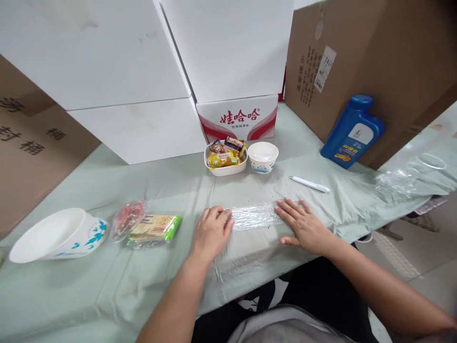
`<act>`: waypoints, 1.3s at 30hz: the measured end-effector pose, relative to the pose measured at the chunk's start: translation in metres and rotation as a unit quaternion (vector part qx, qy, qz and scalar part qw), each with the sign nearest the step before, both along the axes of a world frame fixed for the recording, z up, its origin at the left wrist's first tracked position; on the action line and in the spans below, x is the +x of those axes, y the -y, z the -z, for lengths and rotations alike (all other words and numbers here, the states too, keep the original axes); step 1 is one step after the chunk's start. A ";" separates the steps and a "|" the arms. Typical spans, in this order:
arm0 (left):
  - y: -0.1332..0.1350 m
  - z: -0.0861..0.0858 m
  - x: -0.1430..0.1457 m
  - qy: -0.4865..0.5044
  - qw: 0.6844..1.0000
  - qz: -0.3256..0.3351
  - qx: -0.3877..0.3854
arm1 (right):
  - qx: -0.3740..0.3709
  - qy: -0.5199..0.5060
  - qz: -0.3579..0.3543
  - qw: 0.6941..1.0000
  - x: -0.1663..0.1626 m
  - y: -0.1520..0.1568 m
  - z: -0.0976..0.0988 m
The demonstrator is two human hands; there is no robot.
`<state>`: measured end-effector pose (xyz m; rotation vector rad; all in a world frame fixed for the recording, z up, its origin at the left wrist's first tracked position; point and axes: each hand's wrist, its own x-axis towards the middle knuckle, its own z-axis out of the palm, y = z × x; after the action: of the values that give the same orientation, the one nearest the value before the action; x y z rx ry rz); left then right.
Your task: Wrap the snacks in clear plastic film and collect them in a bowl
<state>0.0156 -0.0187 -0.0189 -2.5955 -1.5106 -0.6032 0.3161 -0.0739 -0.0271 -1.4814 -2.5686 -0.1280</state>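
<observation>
A flattened strip of clear plastic film (252, 216) lies crosswise on the cloth in front of me, wrinkled and shiny. At its left end, my left hand (212, 232) has its fingers curled with the thumb close to them, gripping the film's edge. My right hand (303, 224) rests on the other end, palm down, fingers stretched out and thumb apart. Beyond the film stand a white tray (225, 170) of wrapped snacks (224, 158) and a small white paper cup (263, 159) with a blue print. A white utility knife (309, 184) lies beyond my right hand.
To the left are a large paper bowl (76, 238) tipped on its side, a green-edged snack packet (155, 227) and a red packet (129, 219). A blue bottle (353, 133) leans by a cardboard box (357, 62). White boxes (143, 128) line the back; crumpled plastic (398, 181) lies right.
</observation>
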 end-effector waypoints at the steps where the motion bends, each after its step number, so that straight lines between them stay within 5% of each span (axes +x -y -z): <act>1: -0.002 0.000 -0.003 0.002 1.000 -0.009 -0.002 | 0.008 0.001 0.014 1.000 0.010 0.004 0.001; 8: 0.019 -0.011 0.014 0.060 0.997 -0.020 0.050 | 0.105 -0.102 -0.004 0.989 0.053 0.052 0.002; 12: 0.048 -0.019 0.036 0.112 0.985 0.130 -0.024 | 0.143 -0.202 -0.057 0.967 0.037 0.071 -0.020; 14: 0.056 -0.020 0.041 0.077 0.968 0.220 -0.090 | 0.089 -0.237 -0.122 0.960 0.024 0.072 -0.041; 17: 0.056 -0.017 0.040 0.016 0.937 0.307 -0.164 | -0.093 -0.263 -0.220 0.935 0.005 0.063 -0.078; 21: 0.047 -0.012 0.034 -0.009 0.907 0.369 -0.200 | -0.270 -0.248 -0.257 0.894 -0.015 0.028 -0.102; 24: 0.043 -0.013 0.032 -0.002 0.908 0.374 -0.190 | -0.272 -0.280 -0.204 0.898 -0.030 -0.014 -0.095; 29: 0.040 -0.017 0.031 0.049 0.910 0.352 -0.211 | -0.179 -0.243 -0.101 0.948 -0.060 -0.073 -0.067; 39: 0.040 -0.013 0.032 0.039 0.913 0.340 -0.221 | -0.006 -0.067 -0.041 0.997 -0.083 -0.088 -0.020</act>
<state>0.0473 -0.0584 -0.0060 -3.5108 -0.7727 -0.4347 0.2336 0.0144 -0.0075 -1.3384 -2.5206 -0.0015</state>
